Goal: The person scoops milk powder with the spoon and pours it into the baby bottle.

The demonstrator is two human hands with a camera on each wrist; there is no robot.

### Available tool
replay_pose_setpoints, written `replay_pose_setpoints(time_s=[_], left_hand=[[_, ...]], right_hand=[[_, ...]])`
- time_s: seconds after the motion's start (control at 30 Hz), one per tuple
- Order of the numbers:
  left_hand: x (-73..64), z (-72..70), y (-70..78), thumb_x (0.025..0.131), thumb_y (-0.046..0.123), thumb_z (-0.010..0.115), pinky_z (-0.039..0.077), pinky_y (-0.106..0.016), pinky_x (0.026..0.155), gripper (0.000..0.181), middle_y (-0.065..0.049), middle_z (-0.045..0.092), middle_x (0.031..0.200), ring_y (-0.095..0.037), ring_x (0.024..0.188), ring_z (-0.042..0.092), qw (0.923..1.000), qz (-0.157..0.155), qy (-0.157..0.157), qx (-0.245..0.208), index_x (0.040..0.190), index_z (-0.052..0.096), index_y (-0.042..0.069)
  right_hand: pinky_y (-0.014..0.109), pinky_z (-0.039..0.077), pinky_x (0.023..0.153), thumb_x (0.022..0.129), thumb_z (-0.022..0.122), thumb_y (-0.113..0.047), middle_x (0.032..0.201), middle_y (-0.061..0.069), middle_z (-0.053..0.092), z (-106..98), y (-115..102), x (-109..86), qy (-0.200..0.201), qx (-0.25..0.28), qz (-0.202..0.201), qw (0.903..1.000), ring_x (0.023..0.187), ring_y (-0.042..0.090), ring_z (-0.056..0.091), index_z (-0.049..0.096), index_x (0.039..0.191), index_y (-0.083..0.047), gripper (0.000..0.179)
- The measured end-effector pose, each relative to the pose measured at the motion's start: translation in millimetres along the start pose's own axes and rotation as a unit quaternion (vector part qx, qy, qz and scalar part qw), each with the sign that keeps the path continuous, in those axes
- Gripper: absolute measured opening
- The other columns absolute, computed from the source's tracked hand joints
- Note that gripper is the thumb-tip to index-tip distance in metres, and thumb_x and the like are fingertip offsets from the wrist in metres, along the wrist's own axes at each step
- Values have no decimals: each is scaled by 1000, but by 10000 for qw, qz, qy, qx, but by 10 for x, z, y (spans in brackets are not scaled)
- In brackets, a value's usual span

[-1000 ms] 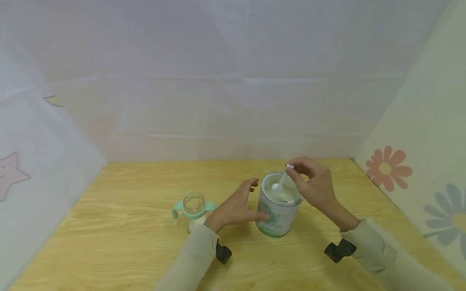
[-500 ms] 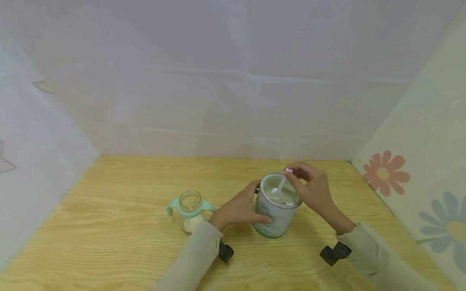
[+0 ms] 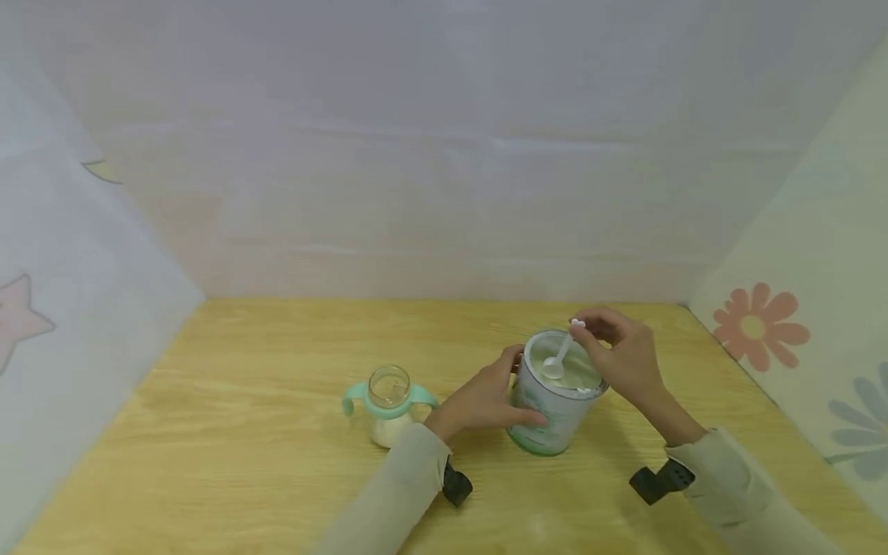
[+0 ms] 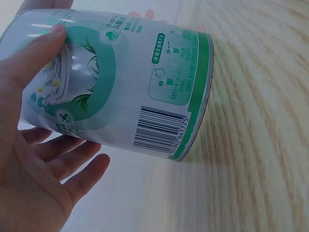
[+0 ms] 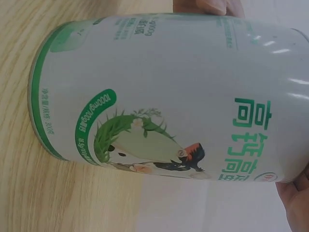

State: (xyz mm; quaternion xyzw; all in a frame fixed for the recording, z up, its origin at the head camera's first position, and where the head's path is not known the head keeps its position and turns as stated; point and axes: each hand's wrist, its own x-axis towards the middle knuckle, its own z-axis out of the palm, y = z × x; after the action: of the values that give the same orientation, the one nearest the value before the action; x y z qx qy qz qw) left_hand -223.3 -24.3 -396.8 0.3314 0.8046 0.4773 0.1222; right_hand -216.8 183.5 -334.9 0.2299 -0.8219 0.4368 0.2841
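A white and green milk powder can (image 3: 551, 420) stands open-topped on the table, leaning slightly to the right in the head view. My left hand (image 3: 486, 397) holds its left side, thumb (image 4: 41, 53) across the printed front and fingers around the back. Between thumb and fingertips, my right hand (image 3: 620, 354) pinches the handle of a white scoop (image 3: 560, 356). The scoop's bowl is inside the can's mouth, over pale powder. In the right wrist view the can (image 5: 193, 87) hides most of the right hand, with some fingers (image 5: 297, 200) showing at the lower right.
Left of my left hand stands an uncapped baby bottle (image 3: 390, 412) with mint-green handles and whitish contents; my left sleeve (image 3: 395, 486) is close beside it. The wooden table (image 3: 229, 432) meets pale cloth walls (image 3: 430, 193) at the back and sides.
My left hand has closed in on the can, its fingers now against the far side. The can leans a little more. The right hand keeps the scoop inside the rim. The head view has shifted slightly.
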Motion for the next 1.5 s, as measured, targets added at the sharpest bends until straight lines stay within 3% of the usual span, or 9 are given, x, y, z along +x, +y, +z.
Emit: replay_pose_setpoints(time_s=[0.27,0.43,0.67,0.77,0.97,1.2,1.5], left_hand=[[17,48,-30,76,39,80,42,-30,101,95,8,43,137,-9,123,44,9999,-46,100,1,149,22,20],[14,9,-34,75,41,80,43,-30,99,95,12,43,135,-8,121,44,10000,6,45,0,149,23,22],[5,-141,34,74,45,80,44,-33,100,99,11,43,138,-10,125,46,9993,-191,-60,305,150,21,22],[16,-171,63,75,43,79,44,-33,101,97,10,44,139,-10,125,46,9992,-126,-196,333,150,21,21],[-40,-185,36,78,41,77,41,-34,105,96,10,44,140,-7,126,44,9987,-64,-434,259,151,18,22],[-57,-146,4,80,40,76,38,-35,107,97,8,41,143,-8,129,42,9987,193,-427,204,152,15,21],[-81,-179,-11,80,41,75,39,-39,107,98,7,41,144,-9,128,43,9983,137,-463,316,153,13,21]], right_hand=[[6,48,72,83,66,10,82,-15,67,-61,18,32,-317,-222,97,9992,76,-9,62,67,93,5,11],[6,48,70,83,66,9,82,-20,64,-90,-56,80,-409,-399,163,9982,74,-9,61,67,93,4,11],[7,49,68,84,67,4,80,-6,68,-65,-141,184,-564,-526,-84,9970,73,-9,61,68,93,0,10],[7,49,68,84,67,5,80,-8,67,-93,-164,183,-553,-459,-44,9974,73,-7,61,68,93,1,10],[8,49,67,85,68,3,81,-3,68,-80,-173,107,-476,-501,192,9974,72,-6,61,68,93,1,9],[7,49,67,80,69,8,77,3,68,-66,-177,85,-274,-790,-122,9964,72,-10,60,68,90,0,12],[10,51,64,80,72,4,79,9,70,-81,-232,48,-290,-609,-115,9977,71,-8,62,70,87,-2,9]])
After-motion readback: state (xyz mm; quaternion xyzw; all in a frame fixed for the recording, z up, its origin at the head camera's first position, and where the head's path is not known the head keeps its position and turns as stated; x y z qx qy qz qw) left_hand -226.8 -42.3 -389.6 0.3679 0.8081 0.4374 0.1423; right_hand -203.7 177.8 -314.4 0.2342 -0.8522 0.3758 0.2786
